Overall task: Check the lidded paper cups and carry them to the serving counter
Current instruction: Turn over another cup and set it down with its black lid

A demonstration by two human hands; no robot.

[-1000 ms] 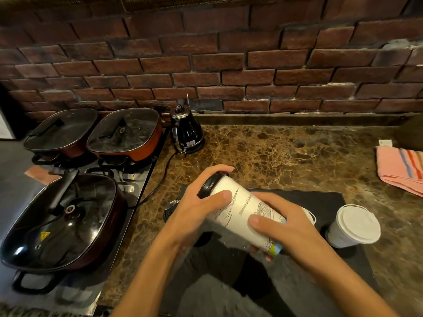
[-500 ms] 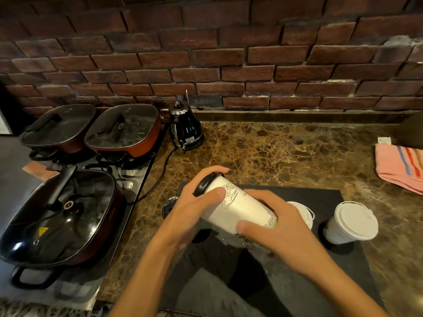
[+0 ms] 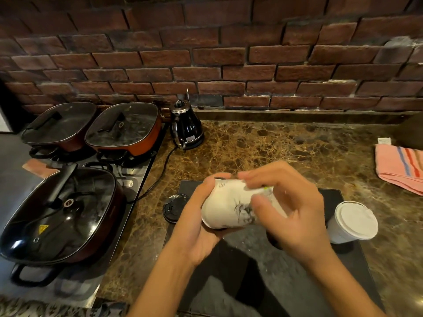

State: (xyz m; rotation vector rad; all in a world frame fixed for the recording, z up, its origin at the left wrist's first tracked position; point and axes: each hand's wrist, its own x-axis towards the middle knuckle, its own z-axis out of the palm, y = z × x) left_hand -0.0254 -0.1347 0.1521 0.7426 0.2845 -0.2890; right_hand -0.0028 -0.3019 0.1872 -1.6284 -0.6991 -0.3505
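I hold a white printed paper cup [image 3: 229, 203] on its side above a black mat [image 3: 251, 275]. My left hand [image 3: 196, 227] grips its left end from below, thumb over the top. My right hand [image 3: 295, 213] curls round its right end with fingers over the top. The cup is motion-blurred and its lid is hidden by my hands. A second paper cup with a white lid [image 3: 353, 221] stands upright on the mat's right side. A round black lid [image 3: 175, 208] shows at the mat's left edge; whether a cup sits under it I cannot tell.
Three lidded pans, one of them [image 3: 61, 213] nearest, sit on the stove at left. A black electric kettle [image 3: 186, 128] stands by the brick wall, its cord trailing over the marble counter [image 3: 286, 152]. A pink striped towel [image 3: 400, 169] lies at the far right.
Both hands have turned the printed cup further over. My right hand moved from its side to over its top, now covering the cup that stood behind it.
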